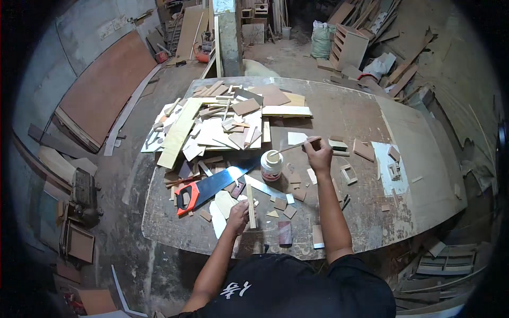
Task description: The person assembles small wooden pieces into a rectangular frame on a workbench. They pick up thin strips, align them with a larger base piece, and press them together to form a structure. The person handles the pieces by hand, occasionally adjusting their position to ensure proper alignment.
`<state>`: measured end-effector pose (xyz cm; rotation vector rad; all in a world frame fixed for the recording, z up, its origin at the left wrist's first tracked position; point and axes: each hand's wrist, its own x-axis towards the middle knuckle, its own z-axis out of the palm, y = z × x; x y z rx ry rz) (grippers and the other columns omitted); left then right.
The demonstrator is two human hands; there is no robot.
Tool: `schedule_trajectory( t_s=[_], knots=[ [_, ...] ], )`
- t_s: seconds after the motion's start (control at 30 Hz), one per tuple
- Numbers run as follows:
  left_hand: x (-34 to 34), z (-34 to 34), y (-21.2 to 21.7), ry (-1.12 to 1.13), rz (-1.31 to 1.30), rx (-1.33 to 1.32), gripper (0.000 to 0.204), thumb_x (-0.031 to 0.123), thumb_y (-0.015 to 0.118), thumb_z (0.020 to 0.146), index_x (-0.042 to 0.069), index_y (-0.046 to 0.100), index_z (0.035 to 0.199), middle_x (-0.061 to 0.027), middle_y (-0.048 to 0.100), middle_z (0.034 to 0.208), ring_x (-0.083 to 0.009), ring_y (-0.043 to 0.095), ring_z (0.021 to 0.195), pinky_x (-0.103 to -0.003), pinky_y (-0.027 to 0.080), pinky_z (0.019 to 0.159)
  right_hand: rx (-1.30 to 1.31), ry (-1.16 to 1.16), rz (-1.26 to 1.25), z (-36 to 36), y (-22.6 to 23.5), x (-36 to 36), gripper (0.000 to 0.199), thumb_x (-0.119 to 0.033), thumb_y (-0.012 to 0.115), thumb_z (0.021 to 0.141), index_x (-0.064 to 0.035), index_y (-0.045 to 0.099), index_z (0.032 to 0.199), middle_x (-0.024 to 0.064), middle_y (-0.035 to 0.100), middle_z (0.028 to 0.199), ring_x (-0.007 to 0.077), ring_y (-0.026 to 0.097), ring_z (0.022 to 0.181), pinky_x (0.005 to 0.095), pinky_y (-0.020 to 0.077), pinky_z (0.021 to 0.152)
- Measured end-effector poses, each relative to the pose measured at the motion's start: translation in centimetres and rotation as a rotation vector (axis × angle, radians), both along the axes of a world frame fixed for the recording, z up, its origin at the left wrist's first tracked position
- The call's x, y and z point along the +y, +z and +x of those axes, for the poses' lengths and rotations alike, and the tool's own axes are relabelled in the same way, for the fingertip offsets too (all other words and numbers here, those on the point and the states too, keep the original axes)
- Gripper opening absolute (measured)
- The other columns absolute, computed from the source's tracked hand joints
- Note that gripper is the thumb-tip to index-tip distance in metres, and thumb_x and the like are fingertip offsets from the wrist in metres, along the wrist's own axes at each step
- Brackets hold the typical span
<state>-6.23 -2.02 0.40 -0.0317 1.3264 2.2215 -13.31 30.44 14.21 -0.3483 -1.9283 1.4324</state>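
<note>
My left hand is closed around a narrow pale wooden strip, held upright near the front of the table. Pinched in my right hand is a thin stick, slanting down to the left with its far end at the mouth of a white jar. Whether that end carries a brush is too small to tell. Left of the jar lies a handsaw with an orange and black handle. Small wooden offcuts are scattered between my arms.
A heap of boards and scraps covers the table's far left. Small wooden frames and a white sheet lie to the right of my right arm. Beyond the table stand a pillar, a green sack and stacked timber.
</note>
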Motion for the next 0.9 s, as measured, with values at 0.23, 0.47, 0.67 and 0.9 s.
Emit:
schedule_trajectory(
  t_s=[0.23,0.47,0.67,0.9],
  knots=[
    [1.8,-3.1,0.3,-0.036,0.067,0.047,0.033,0.031,0.047,0.1,0.002,0.06,0.11,-0.0069,0.063,0.092,-0.0176,0.061,0.08,-0.031,0.051,0.071,0.077,-0.02,-0.384,1.0,-1.0,2.9,0.013,-0.009,0.064,0.083,0.0041,0.064,0.085,0.0093,0.067,0.08,0.0162,0.067,0.07,0.0303,0.0593,0.062],
    [4.8,-5.7,2.5,-0.036,0.025,-0.013,0.031,0.035,0.053,0.097,0.006,0.06,0.105,-0.0047,0.061,0.082,-0.0163,0.06,0.072,-0.03,0.05,0.066,0.101,-0.022,-0.538,2.0,-1.8,3.7,0.013,-0.01,0.063,0.086,0.0021,0.061,0.086,0.0104,0.066,0.083,0.0183,0.067,0.07,0.033,0.0613,0.063],
    [6.4,-7.0,3.6,-0.067,0.068,-0.045,0.032,0.031,0.051,0.099,0.003,0.06,0.109,-0.0077,0.063,0.083,-0.0169,0.061,0.07,-0.03,0.052,0.064,0.112,-0.03,-0.592,2.5,-1.7,4.3,0.013,-0.013,0.064,0.086,-0.0006,0.061,0.085,0.0095,0.066,0.081,0.0179,0.067,0.069,0.033,0.0606,0.064],
    [8.0,-7.4,4.5,-0.095,0.105,-0.067,0.031,0.031,0.052,0.099,0.002,0.061,0.107,-0.0076,0.063,0.083,-0.0165,0.061,0.07,-0.029,0.051,0.064,0.123,0.013,-0.665,4.0,-0.6,4.0,0.013,-0.011,0.063,0.086,0.0015,0.062,0.089,0.0105,0.066,0.082,0.0193,0.067,0.07,0.0331,0.0608,0.063]
  ],
)
